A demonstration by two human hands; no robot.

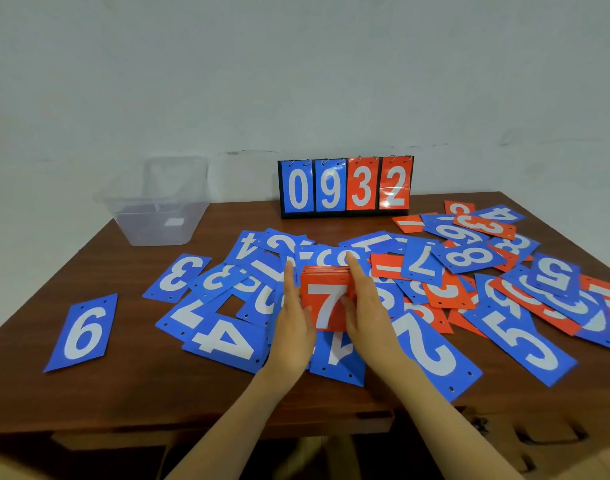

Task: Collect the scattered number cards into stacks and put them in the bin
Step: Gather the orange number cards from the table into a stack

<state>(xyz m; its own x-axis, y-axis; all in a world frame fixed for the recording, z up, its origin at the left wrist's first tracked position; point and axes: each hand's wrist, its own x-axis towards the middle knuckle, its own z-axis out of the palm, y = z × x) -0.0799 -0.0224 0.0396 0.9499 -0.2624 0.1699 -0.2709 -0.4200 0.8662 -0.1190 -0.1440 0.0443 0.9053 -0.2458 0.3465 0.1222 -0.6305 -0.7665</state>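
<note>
Looking like a plain indoor room, kind unclear: bare pale wall (296,64) standing behind a dark wooden counter (141,393).

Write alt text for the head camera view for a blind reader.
A left hand and right hand press a stack of red number cards, 7 on top, between them over a wooden table strewn with blue and red cards. A clear plastic bin sits far left; a flip scoreboard reads 0932.
</note>
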